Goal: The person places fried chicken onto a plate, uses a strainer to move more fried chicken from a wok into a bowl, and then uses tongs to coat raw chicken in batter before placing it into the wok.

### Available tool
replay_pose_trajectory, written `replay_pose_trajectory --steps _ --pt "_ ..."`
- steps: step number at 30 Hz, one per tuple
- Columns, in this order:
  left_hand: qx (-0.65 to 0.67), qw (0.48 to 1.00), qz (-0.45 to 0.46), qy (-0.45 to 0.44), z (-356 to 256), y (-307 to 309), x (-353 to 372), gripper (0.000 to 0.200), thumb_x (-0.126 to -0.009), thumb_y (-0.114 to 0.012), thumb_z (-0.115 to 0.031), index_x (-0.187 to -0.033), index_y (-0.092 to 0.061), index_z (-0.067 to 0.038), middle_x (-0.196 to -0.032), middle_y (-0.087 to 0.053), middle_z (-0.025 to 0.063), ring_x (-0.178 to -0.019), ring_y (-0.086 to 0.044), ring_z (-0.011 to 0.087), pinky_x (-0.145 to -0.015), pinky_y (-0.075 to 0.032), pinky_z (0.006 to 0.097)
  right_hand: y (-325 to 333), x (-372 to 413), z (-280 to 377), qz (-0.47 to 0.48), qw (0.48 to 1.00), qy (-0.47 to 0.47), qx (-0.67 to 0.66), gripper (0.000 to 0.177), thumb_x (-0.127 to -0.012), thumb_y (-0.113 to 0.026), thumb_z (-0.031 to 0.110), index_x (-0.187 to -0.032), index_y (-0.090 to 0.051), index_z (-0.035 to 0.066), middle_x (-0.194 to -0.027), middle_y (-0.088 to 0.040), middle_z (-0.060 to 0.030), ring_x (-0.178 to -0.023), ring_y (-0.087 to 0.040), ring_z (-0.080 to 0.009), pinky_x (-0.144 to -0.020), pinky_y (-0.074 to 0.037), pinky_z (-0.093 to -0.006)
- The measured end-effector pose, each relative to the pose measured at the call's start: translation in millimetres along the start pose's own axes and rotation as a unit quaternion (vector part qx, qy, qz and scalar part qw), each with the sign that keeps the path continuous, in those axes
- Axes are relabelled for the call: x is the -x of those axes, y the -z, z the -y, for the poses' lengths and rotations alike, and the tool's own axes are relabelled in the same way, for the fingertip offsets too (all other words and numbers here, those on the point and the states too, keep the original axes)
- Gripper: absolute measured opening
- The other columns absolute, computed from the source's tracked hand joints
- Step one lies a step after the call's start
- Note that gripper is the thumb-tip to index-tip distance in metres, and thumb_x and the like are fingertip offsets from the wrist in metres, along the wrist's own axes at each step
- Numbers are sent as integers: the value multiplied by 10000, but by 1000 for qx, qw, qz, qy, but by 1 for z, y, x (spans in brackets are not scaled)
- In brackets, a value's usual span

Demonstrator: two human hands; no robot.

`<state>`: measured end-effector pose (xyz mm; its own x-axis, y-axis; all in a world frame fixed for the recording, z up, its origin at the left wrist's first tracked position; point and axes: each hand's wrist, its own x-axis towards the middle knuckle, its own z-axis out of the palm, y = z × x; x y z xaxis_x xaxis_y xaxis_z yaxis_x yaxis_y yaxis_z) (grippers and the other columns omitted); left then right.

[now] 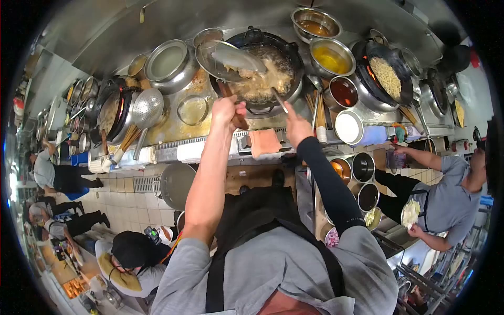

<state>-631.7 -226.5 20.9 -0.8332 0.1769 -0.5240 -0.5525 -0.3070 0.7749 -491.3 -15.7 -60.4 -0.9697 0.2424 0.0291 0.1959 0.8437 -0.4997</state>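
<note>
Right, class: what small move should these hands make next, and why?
Perhaps stir gently with the tool in the right hand: it reaches into the food, whose pieces look crowded together in the foaming wok. The left hand is occupied, gripping a wooden handle.

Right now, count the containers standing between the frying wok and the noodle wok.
4: the amber-filled bowl at the back, the yellow-filled bowl in front, then the red-filled pot, and the white-filled container nearest the front edge. Others may be hidden.
</note>
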Motion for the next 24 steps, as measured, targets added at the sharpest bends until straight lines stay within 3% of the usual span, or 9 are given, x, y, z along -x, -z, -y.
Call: replay_pose_trajectory --steps 3,6,7,8,10,14,17,21,24 --pt "44 998 41 23 3 30 5 133 -1034 -499 -37 -1042 -426 74 -831 -591 203 -559 -476 141 -447 -383 269 16 4 -18 -46 995 -49 -73 627 -991 -550 160 -1579 -336 193 -1018 -693 -302 -824 -671 -483 -718 -520 -564" --pt "16 998 62 -1 4 39 22 101 -1042 -477 -38 -1037 -449 60 -830 -592 182 -551 -444 122 -450 -366 267 -6 -8 -53 -138 982 -32 -126 607 -1006 -564 178 -1576 -353 156 -977 -737 -217 -768 -695 -410 -693 -534 -494" --pt "-9 998 63 -10 2 38 30 93 -1044 -473 -40 -1037 -457 52 -830 -593 173 -551 -442 117 -453 -366 266 -18 -16 -67 -109 966 -75 -224 599 -1012 -568 184 -1574 -364 155 -930 -725 -178 -718 -674 -359 -645 -518 -463" --pt "-76 995 56 -26 2 39 32 73 -1042 -481 -43 -1050 -472 29 -827 -596 154 -550 -441 114 -454 -366 269 -31 -24 -81 -76 937 -116 -319 591 -1017 -572 189 -1573 -374 154 -884 -712 -139 -668 -653 -307 -597 -502 -431" --pt "-74 995 65 -25 -11 29 36 70 -1042 -483 -45 -1065 -470 20 -830 -598 149 -549 -440 115 -453 -364 273 -3 -23 -60 25 794 -240 -558 612 -1035 -578 193 -1599 -341 198 -782 -592 -10 -538 -464 -111 -440 -352 -285" --pt "-113 991 62 -46 -10 16 12 104 -1037 -507 -73 -1073 -461 13 -802 -579 130 -543 -447 119 -447 -364 291 -4 -39 -77 111 612 -245 -744 536 -1046 -552 163 -1546 -371 237 -735 -509 -6 -503 -337 -55 -393 -216 -206" --pt "-189 977 64 -76 8 29 -21 122 -1025 -530 -108 -1076 -446 -35 -747 -555 79 -534 -487 128 -423 -420 300 9 -37 -79 124 574 -258 -767 432 -1058 -531 174 -1475 -436 228 -735 -501 -1 -502 -334 -48 -382 -199 -196" --pt "-278 953 24 -122 22 29 -13 153 -1026 -520 -129 -1121 -472 -19 -748 -560 57 -549 -522 131 -433 -450 305 16 -42 -65 165 599 -240 -746 366 -1059 -527 170 -1418 -468 202 -734 -494 8 -498 -332 -43 -379 -198 -191" --pt "-342 924 -2 -172 15 25 -8 196 -1031 -508 -141 -1154 -487 11 -759 -580 82 -555 -569 174 -434 -476 313 22 -46 -55 128 588 -252 -758 338 -1062 -517 162 -1395 -469 191 -726 -483 11 -489 -327 -44 -377 -202 -194"
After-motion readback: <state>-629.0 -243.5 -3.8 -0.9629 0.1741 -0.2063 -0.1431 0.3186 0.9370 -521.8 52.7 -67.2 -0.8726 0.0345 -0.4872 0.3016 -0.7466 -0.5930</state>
